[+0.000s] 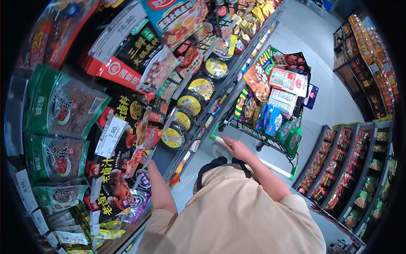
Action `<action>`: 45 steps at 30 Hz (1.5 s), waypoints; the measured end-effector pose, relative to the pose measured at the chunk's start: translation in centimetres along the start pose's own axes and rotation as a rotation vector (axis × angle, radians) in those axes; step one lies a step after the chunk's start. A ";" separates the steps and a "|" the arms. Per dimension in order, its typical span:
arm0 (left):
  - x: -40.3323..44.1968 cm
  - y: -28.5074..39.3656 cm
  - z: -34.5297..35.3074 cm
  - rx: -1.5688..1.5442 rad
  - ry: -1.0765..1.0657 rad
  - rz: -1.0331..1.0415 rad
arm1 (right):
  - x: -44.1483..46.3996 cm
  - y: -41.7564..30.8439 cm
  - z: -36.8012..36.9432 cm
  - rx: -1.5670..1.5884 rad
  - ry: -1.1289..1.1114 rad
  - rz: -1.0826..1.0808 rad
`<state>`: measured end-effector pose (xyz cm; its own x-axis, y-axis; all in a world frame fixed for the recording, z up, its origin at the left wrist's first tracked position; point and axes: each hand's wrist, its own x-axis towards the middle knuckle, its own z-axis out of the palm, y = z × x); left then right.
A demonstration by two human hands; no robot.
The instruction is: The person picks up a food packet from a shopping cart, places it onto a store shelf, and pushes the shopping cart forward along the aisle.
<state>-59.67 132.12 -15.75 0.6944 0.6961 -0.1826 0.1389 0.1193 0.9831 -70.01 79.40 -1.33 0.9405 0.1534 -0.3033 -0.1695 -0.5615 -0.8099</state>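
Observation:
My left hand (146, 158) reaches in among the hanging seasoning packets on the shelf at the left. Packets partly cover its fingers, so its grip cannot be made out. Close to it are black and red packets (111, 186) with yellow lettering, and a red packet (149, 134) just above. My right hand (235, 148) is closed on the handle (270, 165) of a shopping cart, near the handle's green left end. The cart (264, 137) holds a heap of packaged foods, among them a red and white packet (288, 81) and a blue packet (274, 120).
Yellow-lidded round tubs (189, 106) line the shelf edge beside the cart. Green-edged spice bags (63, 101) and price tags (111, 136) hang at the far left. Across the tiled floor (323, 55) stand stocked racks (342, 165) on the right.

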 end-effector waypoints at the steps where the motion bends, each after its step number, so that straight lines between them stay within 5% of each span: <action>1: 0.0 -0.5 -0.1 -0.026 0.004 -0.025 | -0.5 0.2 -0.5 -0.008 -0.034 0.001; 5: 1.8 -5.2 -2.7 -0.273 -0.009 -0.217 | -2.2 2.3 -1.5 -0.021 -0.004 -0.026; 7: -7.4 0.2 5.1 0.091 0.148 -0.011 | -3.1 2.9 -2.6 -0.002 -0.042 0.010; 12: -17.9 3.8 13.9 0.349 0.341 0.057 | -6.0 4.7 -4.9 0.025 -0.057 0.079; 15: -19.6 2.5 16.0 0.211 0.259 0.014 | -7.5 5.9 -5.7 0.095 -0.026 0.112; 18: -22.9 2.2 19.3 0.087 0.091 -0.134 | -9.3 7.0 -6.1 0.095 0.022 0.161; 20: -26.7 4.5 22.4 0.047 -0.541 -0.151 | -10.6 8.6 -6.5 0.105 0.049 0.172; 22: -28.6 6.7 25.2 0.261 -0.831 -0.146 | -11.3 9.4 -6.9 0.111 0.063 0.179; 24: -28.6 6.5 27.2 0.440 -0.956 -0.047 | -12.0 9.6 -7.8 0.096 0.052 0.198; 26: -30.1 8.0 28.3 0.918 -1.174 0.340 | -12.7 9.1 -9.1 0.077 0.010 0.235; 31: -31.5 7.3 29.4 1.091 -1.119 0.534 | -13.6 10.6 -10.6 0.075 -0.055 0.226; 33: -32.1 6.8 29.3 1.326 -0.898 0.552 | -14.0 11.3 -10.9 0.022 -0.109 0.269; 45: -31.6 7.1 27.6 1.314 -0.916 0.550 | -15.1 12.6 -10.2 -0.152 -0.181 0.318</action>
<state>-61.17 91.42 -3.33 0.9421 -0.2130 -0.2588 -0.1178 -0.9332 0.3395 -83.33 61.76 -1.81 0.7788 0.0855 -0.6214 -0.3857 -0.7161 -0.5818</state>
